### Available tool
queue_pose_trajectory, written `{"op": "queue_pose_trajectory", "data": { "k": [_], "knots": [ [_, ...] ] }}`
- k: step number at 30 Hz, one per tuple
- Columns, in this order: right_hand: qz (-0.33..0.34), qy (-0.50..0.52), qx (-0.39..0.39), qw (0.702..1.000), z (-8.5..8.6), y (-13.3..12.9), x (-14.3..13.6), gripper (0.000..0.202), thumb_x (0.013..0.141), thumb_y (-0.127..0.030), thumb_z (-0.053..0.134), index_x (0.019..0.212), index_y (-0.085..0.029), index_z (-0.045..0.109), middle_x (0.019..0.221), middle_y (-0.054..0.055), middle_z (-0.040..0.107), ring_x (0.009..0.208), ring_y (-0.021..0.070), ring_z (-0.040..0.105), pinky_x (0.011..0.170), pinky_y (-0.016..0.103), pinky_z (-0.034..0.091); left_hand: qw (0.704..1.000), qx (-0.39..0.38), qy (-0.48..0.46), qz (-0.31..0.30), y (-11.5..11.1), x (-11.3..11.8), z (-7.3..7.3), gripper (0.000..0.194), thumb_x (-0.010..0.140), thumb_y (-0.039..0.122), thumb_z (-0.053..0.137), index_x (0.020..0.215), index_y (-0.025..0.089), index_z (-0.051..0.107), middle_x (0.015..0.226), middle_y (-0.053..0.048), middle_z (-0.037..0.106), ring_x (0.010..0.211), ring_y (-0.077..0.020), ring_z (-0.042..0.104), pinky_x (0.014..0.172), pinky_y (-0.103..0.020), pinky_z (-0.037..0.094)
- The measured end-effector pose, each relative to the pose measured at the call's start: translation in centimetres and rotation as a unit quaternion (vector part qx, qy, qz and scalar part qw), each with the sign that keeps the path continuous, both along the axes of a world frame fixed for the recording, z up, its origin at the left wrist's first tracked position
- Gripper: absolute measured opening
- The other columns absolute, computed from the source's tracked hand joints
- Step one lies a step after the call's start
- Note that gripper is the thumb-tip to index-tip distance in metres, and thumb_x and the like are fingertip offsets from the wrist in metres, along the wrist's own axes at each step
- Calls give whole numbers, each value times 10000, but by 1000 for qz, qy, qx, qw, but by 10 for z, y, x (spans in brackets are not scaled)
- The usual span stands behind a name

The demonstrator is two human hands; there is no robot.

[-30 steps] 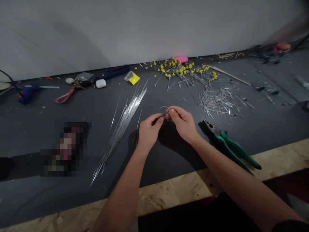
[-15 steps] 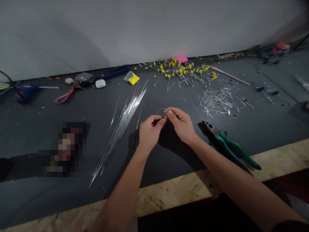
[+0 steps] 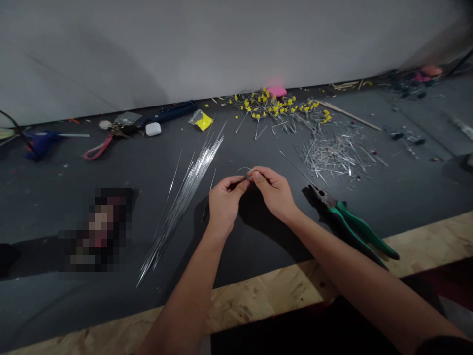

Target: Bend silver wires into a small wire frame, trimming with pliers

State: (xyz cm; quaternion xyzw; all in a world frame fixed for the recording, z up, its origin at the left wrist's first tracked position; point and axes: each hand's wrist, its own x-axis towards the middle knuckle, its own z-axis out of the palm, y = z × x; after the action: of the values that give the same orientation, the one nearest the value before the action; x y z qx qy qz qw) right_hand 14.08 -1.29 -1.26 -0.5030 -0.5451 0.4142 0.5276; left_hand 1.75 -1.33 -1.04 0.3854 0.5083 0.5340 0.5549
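Note:
A thin wire [image 3: 244,168], bent into a small loop, is pinched between my two hands above the dark tabletop. My left hand [image 3: 226,198] closes thumb and forefinger on one part of it, and my right hand [image 3: 273,190] pinches it just to the right. The fingertips hide most of the wire. To the left lies a bundle of long straight wires [image 3: 190,190], with a few separate wires beside my left hand. Pliers with green handles [image 3: 347,222] rest near my right forearm. Beyond them is a pile of short cut wires [image 3: 334,153].
Wire stems with yellow tips [image 3: 273,106] lie near the wall, beside a pink lump [image 3: 277,91] and a yellow packet [image 3: 201,120]. At left are a white case [image 3: 153,129], keys with a pink strap [image 3: 99,148], a blue glue gun [image 3: 42,143] and a pixelated object [image 3: 99,229].
Both hands have shifted slightly left with the wire, and a gap between their fingertips shows more of it. The things on the table stay where they were.

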Motion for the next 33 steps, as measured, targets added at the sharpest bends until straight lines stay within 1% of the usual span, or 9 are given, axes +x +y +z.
{"op": "queue_pose_trajectory", "data": {
  "k": [6,9,15,17,21,23,26,30,33],
  "knots": [
    [0,49,-24,999,-1,2,1,174,838,-367,558,870,-226,655,769,-10,641,730,120,576,734,273,456,999,-6,-47,-1,0,2,2,170,588,191,766,727,156,675,839,-19,683,814,-136,615,843,-308,456],
    [21,108,-52,993,-3,4,1,178,830,-386,566,849,-232,652,722,-26,603,680,107,543,689,257,442,998,-6,-61,-8,-1,3,3,159,603,187,755,726,156,659,840,-9,669,749,-108,596,794,-284,456],
    [60,206,-97,972,-5,6,2,182,814,-396,591,833,-228,656,691,-30,563,656,99,518,671,254,424,988,-21,-150,-20,-2,5,5,177,605,145,757,729,148,630,757,20,642,648,-62,548,683,-218,434],
    [64,225,-106,966,-4,6,1,185,810,-397,595,827,-224,658,674,-31,551,650,100,513,670,258,425,983,-29,-179,-26,-2,5,7,212,610,134,757,765,148,614,741,20,645,651,-64,559,678,-213,433],
    [72,254,-127,956,-1,6,-1,182,792,-399,609,815,-223,648,669,-33,548,634,99,502,659,261,431,974,-46,-219,-30,-2,3,8,389,620,119,756,956,176,567,751,18,673,682,-80,594,722,-230,444],
    [75,258,-131,954,0,6,-2,181,787,-399,615,811,-222,644,670,-33,549,634,99,506,660,261,434,972,-46,-228,-27,-1,2,8,455,623,112,754,1019,188,543,748,24,676,682,-78,598,741,-234,447],
    [72,243,-125,959,-2,7,-1,181,797,-398,603,826,-224,643,667,-33,549,633,100,510,666,265,437,970,-52,-235,-29,-1,3,9,465,623,115,749,1033,190,545,744,26,671,660,-72,589,739,-234,449],
    [57,180,-91,978,-6,7,1,180,820,-391,578,861,-229,646,676,-32,550,634,102,509,658,262,433,981,-70,-182,-22,-1,4,12,309,634,148,716,926,146,615,759,-2,649,666,-79,568,651,-220,436],
    [61,126,-69,988,-5,5,2,175,831,-375,567,872,-226,649,734,-20,581,658,104,524,668,263,443,989,-86,-108,-43,-2,2,13,166,668,188,651,825,135,650,722,-7,617,620,-84,529,558,-218,398]
  ]
}}
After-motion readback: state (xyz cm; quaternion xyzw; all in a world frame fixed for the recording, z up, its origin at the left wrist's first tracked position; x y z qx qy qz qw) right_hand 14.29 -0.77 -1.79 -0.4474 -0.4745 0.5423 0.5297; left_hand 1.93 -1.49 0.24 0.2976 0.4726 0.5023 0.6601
